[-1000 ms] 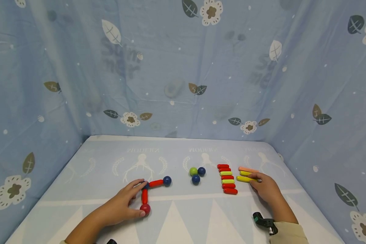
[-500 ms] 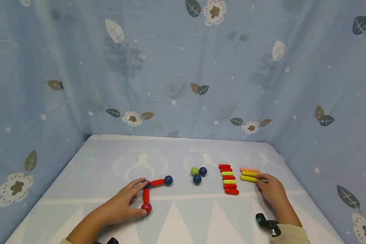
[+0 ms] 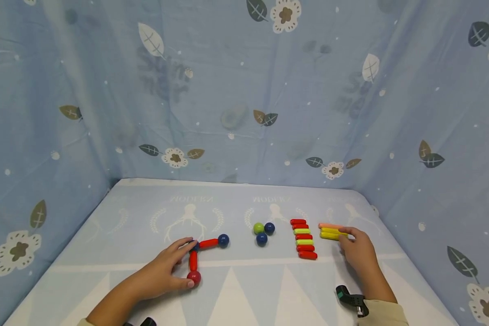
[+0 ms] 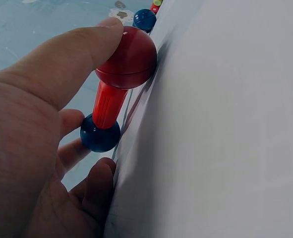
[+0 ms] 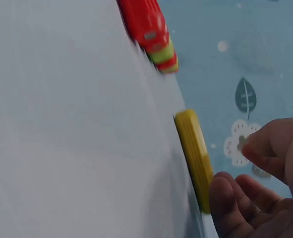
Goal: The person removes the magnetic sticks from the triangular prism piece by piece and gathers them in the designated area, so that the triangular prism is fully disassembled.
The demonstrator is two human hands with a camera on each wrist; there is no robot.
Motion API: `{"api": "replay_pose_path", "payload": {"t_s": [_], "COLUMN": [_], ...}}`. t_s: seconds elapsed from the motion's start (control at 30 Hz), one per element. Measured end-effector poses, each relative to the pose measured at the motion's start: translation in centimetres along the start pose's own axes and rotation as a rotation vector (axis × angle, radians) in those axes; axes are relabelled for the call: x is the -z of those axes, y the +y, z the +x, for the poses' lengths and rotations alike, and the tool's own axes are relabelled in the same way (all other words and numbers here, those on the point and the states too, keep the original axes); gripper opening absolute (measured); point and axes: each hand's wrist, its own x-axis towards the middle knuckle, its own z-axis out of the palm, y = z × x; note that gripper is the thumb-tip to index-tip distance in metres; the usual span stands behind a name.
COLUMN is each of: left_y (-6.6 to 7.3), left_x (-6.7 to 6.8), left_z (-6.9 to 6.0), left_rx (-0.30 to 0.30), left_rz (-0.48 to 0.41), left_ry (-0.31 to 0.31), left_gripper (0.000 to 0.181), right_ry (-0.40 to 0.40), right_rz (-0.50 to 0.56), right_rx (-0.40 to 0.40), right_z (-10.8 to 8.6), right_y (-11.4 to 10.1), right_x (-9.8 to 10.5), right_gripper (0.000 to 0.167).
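My left hand [image 3: 156, 276] holds a corner of a ball-and-stick building toy. Its thumb presses the red ball [image 4: 131, 57], and its fingers reach the blue corner ball [image 4: 100, 134]. An upright red stick [image 3: 193, 261] joins these two balls. Another red stick [image 3: 208, 244] runs right to a second blue ball [image 3: 223, 240]. On the right, my right hand [image 3: 357, 253] is at the end of the front yellow stick [image 5: 193, 153]. One fingertip is at the stick while the opposite digit stands apart from it. Behind lie another yellow stick [image 3: 334, 230] and an orange stick [image 3: 330, 225].
Between the hands, a green ball [image 3: 258, 228] and two dark blue balls [image 3: 261, 239] form a cluster. A column of red and lime sticks [image 3: 304, 237] lies right of them. Patterned blue curtains [image 3: 244, 90] enclose the table [image 3: 244, 290] at the back and sides.
My right hand has shifted the front yellow stick back and in line against the other yellow one, and its grip has loosened. The left hand keeps its hold in place.
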Motion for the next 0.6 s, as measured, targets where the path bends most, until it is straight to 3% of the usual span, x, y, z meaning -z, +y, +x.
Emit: {"api": "replay_pose_path", "payload": {"t_s": [0.1, 0.27, 0.6], "left_y": [0.0, -0.1, -0.1], "left_x": [0.0, 0.0, 0.2], "left_z": [0.0, -0.1, -0.2], "left_rx": [-0.002, -0.003, -0.006], "left_rz": [-0.003, -0.016, -0.003], "left_ry": [-0.002, -0.009, -0.007], "left_gripper": [0.102, 0.101, 0.101], "right_ry": [-0.004, -0.017, -0.2], "right_rz": [0.045, 0.104, 0.143], "right_rx": [0.01, 0.101, 0.32], "right_z": [-0.9, -3.5, -7.9], "right_y": [-1.8, -5.8, -12.5], "right_x": [-0.6, -2.0, -7.1], "right_gripper": [0.041, 0.033, 0.018]}}
